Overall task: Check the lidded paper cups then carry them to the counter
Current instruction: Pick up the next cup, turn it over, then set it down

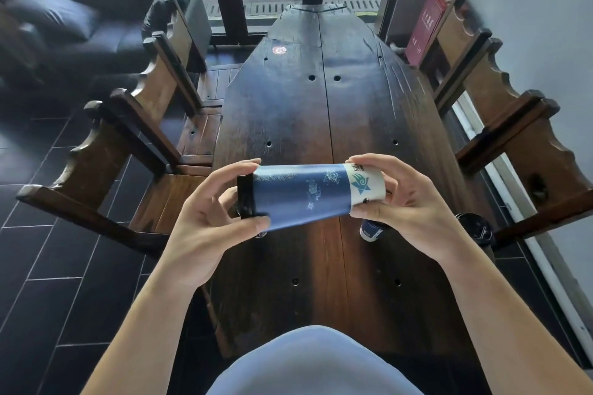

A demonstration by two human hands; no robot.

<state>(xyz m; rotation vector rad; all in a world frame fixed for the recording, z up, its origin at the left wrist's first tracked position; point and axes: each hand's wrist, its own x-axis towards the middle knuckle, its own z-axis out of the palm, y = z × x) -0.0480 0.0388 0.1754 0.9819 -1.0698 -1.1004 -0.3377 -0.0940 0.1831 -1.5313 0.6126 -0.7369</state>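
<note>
A tall blue paper cup (pixel 305 194) with a black lid lies on its side in the air above the dark wooden table (pixel 317 112). Its lid points left and its white base with a teal logo points right. My left hand (pixel 205 221) grips the lid end. My right hand (pixel 414 202) grips the base end. Under my right hand a second blue cup (pixel 370 230) stands on the table, mostly hidden. A third cup with a black lid (pixel 474 228) stands near the table's right edge.
Wooden chairs (pixel 134 151) line the table's left side and more chairs (pixel 519 125) line the right. A dark sofa (pixel 80 26) sits at the back left. A red box (pixel 425 29) leans on the right wall. Dark floor tiles lie to the left.
</note>
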